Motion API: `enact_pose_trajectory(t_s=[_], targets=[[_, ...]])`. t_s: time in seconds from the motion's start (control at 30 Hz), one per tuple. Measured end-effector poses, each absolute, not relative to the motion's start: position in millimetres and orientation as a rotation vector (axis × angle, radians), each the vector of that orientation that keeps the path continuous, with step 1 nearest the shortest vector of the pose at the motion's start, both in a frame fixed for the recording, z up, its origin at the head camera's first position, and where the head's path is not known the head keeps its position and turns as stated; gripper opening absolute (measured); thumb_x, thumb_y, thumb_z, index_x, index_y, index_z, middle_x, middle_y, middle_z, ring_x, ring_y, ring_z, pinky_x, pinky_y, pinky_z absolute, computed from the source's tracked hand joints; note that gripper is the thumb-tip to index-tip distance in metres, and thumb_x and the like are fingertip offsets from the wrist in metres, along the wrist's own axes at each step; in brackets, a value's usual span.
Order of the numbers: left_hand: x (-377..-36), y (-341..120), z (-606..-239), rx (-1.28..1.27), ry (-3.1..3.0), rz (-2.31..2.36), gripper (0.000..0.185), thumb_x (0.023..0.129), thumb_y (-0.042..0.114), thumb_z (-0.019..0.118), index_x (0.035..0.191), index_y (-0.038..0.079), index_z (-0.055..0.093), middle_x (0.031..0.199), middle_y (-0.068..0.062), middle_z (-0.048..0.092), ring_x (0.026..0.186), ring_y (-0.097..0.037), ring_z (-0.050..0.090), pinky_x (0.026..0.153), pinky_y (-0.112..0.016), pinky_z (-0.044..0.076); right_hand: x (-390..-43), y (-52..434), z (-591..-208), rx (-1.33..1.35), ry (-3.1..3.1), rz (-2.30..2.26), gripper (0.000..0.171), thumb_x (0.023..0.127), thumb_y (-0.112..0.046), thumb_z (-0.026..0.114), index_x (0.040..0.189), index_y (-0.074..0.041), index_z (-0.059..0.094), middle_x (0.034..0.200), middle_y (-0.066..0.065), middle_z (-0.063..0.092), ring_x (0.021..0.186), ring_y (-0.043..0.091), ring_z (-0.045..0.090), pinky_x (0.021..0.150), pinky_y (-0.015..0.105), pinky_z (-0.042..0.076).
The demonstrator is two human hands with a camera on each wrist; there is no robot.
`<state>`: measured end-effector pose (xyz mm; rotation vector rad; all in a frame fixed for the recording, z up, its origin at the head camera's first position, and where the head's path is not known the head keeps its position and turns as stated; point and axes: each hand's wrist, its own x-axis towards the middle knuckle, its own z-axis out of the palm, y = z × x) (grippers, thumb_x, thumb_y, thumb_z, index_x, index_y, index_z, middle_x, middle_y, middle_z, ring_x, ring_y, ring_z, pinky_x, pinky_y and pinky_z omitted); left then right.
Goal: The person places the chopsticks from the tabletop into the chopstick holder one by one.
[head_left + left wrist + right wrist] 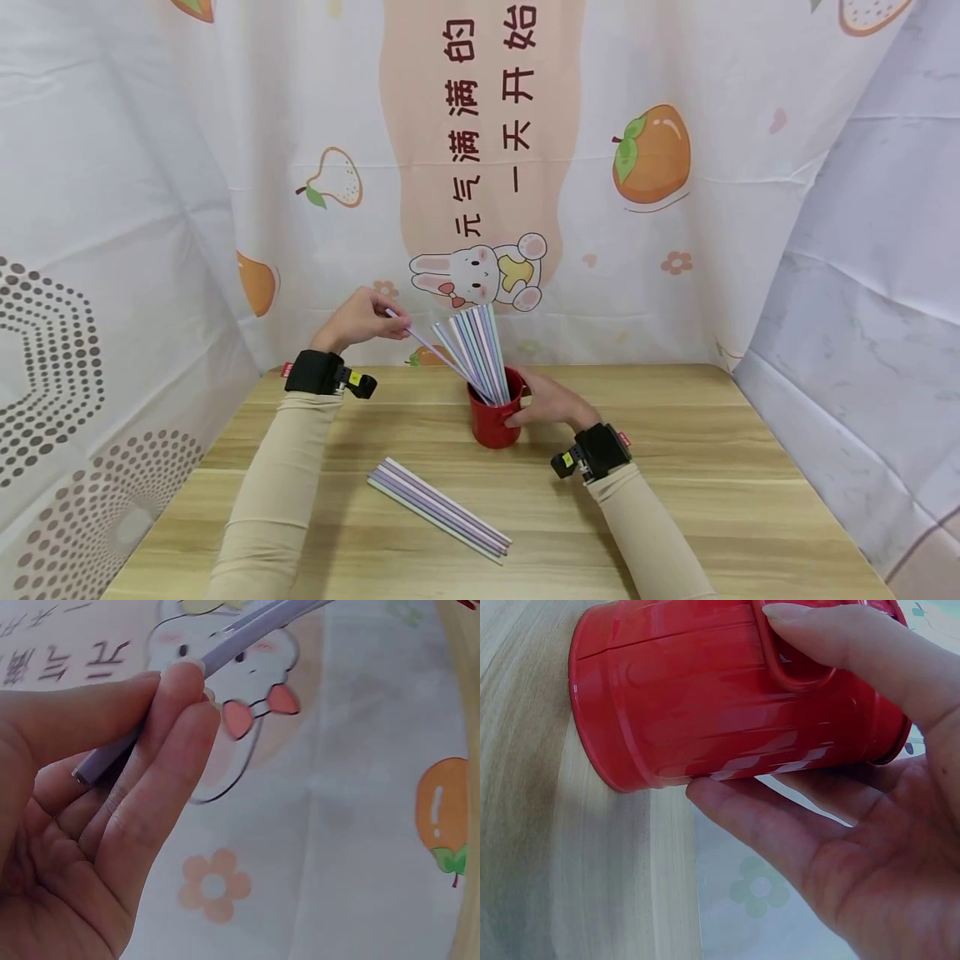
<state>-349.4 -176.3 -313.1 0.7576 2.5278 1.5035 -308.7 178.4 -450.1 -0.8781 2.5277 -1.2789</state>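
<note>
Your left hand (365, 317) pinches the upper end of a lilac straw (431, 345) slanting down to its right into the red cup (492, 422), which your right hand (550, 401) steadies, fingers wrapped around its side.

Left hand (365, 318) pinches lilac straw (435, 349) slanting into red plastic mug (492, 421); right hand (550, 402) grips mug. Pastel straw bundle (438, 509) lies on wooden table (712, 467).
</note>
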Motion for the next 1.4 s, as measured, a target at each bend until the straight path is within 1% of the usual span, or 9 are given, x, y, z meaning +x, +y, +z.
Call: enact_pose_trajectory(t_s=[0.2,0.33,0.4,0.57,0.67,0.9,1.13,1.3,1.4], targets=[[-355,-155,-325,0.803,2.543,1.39,0.017,0.095,0.001,0.071,0.104,-0.013,0.074,0.092,-0.026,0.076,0.076,-0.017,0.077,0.074,-0.028,0.064,-309,179,-451,-0.891,2.535,-1.274,0.088,0.076,-0.015,0.089,0.151,-0.009,0.042,0.138,0.011,0.062,0.123,0.028,0.059,0.107,0.046,0.052],[-361,-141,-334,0.843,2.572,1.317,0.014,0.095,0.003,0.072,0.101,-0.009,0.076,0.088,-0.022,0.077,0.076,-0.023,0.077,0.071,-0.026,0.063,-309,178,-451,-0.895,2.529,-1.28,0.089,0.076,-0.015,0.089,0.151,-0.009,0.042,0.139,0.011,0.062,0.123,0.028,0.059,0.107,0.046,0.052],[-362,-134,-338,0.86,2.591,1.287,0.013,0.094,0.005,0.073,0.099,-0.006,0.077,0.085,-0.019,0.078,0.075,-0.023,0.076,0.07,-0.028,0.064,-309,178,-451,-0.889,2.528,-1.284,0.089,0.076,-0.015,0.089,0.151,-0.009,0.042,0.139,0.011,0.062,0.124,0.028,0.059,0.108,0.047,0.051],[-361,-118,-345,0.794,2.583,1.312,0.013,0.094,0.005,0.073,0.103,-0.004,0.074,0.088,-0.019,0.078,0.072,-0.017,0.076,0.073,-0.034,0.065,-309,177,-451,-0.882,2.524,-1.287,0.089,0.077,-0.016,0.089,0.152,-0.009,0.041,0.14,0.012,0.062,0.125,0.029,0.059,0.108,0.048,0.051],[-361,-112,-349,0.743,2.548,1.36,0.018,0.095,0.004,0.072,0.109,-0.006,0.071,0.094,-0.021,0.078,0.074,-0.014,0.076,0.074,-0.033,0.065,-308,177,-450,-0.878,2.529,-1.284,0.09,0.077,-0.016,0.089,0.153,-0.009,0.041,0.14,0.012,0.062,0.125,0.029,0.059,0.108,0.047,0.051],[-360,-109,-351,0.704,2.483,1.435,0.02,0.095,0.004,0.073,0.11,-0.008,0.07,0.094,-0.02,0.078,0.076,-0.014,0.076,0.076,-0.032,0.065,-309,178,-451,-0.862,2.552,-1.271,0.09,0.076,-0.016,0.089,0.152,-0.008,0.042,0.139,0.011,0.062,0.125,0.028,0.06,0.108,0.045,0.052],[-361,-111,-355,0.744,2.521,1.373,0.021,0.095,0.007,0.073,0.113,-0.005,0.073,0.104,-0.027,0.077,0.08,-0.014,0.077,0.087,-0.045,0.064,-307,178,-449,-0.886,2.518,-1.297,0.09,0.076,-0.014,0.089,0.152,-0.007,0.042,0.14,0.013,0.062,0.127,0.031,0.059,0.109,0.05,0.051],[-361,-116,-357,0.81,2.503,1.353,0.022,0.096,0.007,0.073,0.115,-0.004,0.072,0.108,-0.031,0.075,0.084,-0.015,0.078,0.09,-0.052,0.061,-308,178,-450,-0.87,2.527,-1.288,0.09,0.076,-0.016,0.089,0.153,-0.008,0.042,0.14,0.012,0.062,0.126,0.03,0.059,0.109,0.048,0.051],[-360,-121,-356,0.871,2.499,1.312,0.025,0.096,0.009,0.073,0.118,-0.002,0.072,0.109,-0.028,0.076,0.09,-0.021,0.077,0.089,-0.048,0.062,-308,179,-450,-0.871,2.545,-1.273,0.091,0.076,-0.016,0.089,0.153,-0.008,0.041,0.14,0.012,0.062,0.124,0.029,0.06,0.107,0.045,0.052]])
